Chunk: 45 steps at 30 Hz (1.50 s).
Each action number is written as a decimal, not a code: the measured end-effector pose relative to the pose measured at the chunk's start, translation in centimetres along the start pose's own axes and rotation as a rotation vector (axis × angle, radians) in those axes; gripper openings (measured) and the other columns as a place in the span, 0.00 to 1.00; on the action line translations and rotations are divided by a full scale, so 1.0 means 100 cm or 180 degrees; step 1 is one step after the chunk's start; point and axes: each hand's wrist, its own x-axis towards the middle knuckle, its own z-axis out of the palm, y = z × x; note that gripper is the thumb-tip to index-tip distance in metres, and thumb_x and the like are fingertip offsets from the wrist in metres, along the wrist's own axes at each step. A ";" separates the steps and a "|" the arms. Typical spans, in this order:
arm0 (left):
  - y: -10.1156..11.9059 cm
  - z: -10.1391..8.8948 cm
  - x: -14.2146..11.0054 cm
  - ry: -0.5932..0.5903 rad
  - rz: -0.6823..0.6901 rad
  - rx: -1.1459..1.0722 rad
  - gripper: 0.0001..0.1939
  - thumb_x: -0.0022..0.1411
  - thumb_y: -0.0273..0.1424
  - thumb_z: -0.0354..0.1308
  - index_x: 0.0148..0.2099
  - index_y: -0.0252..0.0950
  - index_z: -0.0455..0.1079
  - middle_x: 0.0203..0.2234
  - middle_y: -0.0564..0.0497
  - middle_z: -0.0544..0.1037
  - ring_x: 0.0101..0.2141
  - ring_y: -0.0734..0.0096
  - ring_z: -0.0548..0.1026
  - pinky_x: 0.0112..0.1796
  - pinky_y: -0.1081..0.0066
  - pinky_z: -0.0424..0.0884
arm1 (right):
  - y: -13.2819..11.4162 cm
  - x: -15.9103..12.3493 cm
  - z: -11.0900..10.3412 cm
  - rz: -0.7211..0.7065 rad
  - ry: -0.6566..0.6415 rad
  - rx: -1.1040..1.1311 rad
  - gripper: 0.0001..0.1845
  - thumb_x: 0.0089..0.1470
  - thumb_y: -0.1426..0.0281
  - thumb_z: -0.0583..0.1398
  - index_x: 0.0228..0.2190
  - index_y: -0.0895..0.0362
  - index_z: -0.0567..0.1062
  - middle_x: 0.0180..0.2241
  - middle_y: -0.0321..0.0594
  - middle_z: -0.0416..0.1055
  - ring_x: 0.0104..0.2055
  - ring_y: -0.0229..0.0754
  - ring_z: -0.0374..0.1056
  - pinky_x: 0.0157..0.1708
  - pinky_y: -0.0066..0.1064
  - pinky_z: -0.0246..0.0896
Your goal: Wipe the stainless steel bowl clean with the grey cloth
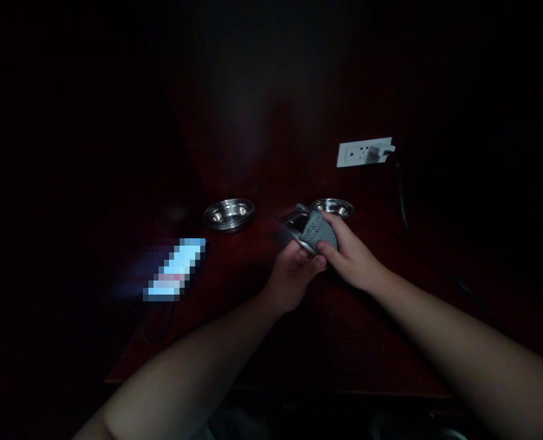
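In dim light my left hand [293, 274] grips the near edge of a small steel dish [291, 223], tilted above the dark red table [234, 342]. My right hand [349, 252] is closed on a grey checked cloth [317, 228] and presses it into that dish. Another steel dish [334, 207] rests on the table just behind my right hand. A short stack of steel dishes [229, 214] lies further left.
A lit phone screen [176, 269], blurred, lies at the left with a dark cable looping below it. On the back wall a white socket [361, 153] holds a white plug [383, 150]; its black cord [403, 201] drops down to the right.
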 end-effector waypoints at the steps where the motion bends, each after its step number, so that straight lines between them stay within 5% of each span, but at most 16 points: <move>1: 0.000 -0.001 0.000 0.0014 -0.0024 -0.0014 0.23 0.55 0.35 0.65 0.52 0.35 0.67 0.45 0.45 0.76 0.46 0.63 0.75 0.48 0.62 0.70 | 0.000 0.000 0.000 -0.0002 0.0000 -0.0004 0.31 0.60 0.57 0.55 0.60 0.55 0.58 0.59 0.53 0.61 0.60 0.56 0.60 0.59 0.56 0.54; 15: -0.010 -0.010 0.006 -0.0555 0.0291 0.0481 0.28 0.56 0.28 0.64 0.59 0.36 0.63 0.54 0.40 0.72 0.55 0.56 0.71 0.56 0.54 0.64 | -0.001 -0.002 0.005 0.0271 0.0061 0.0164 0.29 0.61 0.56 0.52 0.59 0.55 0.58 0.56 0.53 0.65 0.57 0.56 0.63 0.56 0.57 0.58; 45: -0.011 -0.008 0.006 -0.0348 0.0275 0.0302 0.27 0.56 0.29 0.64 0.58 0.36 0.64 0.53 0.40 0.73 0.52 0.57 0.73 0.51 0.58 0.69 | -0.003 -0.001 0.001 0.0207 -0.0227 0.0348 0.33 0.61 0.53 0.53 0.61 0.55 0.56 0.54 0.53 0.68 0.55 0.56 0.66 0.55 0.58 0.60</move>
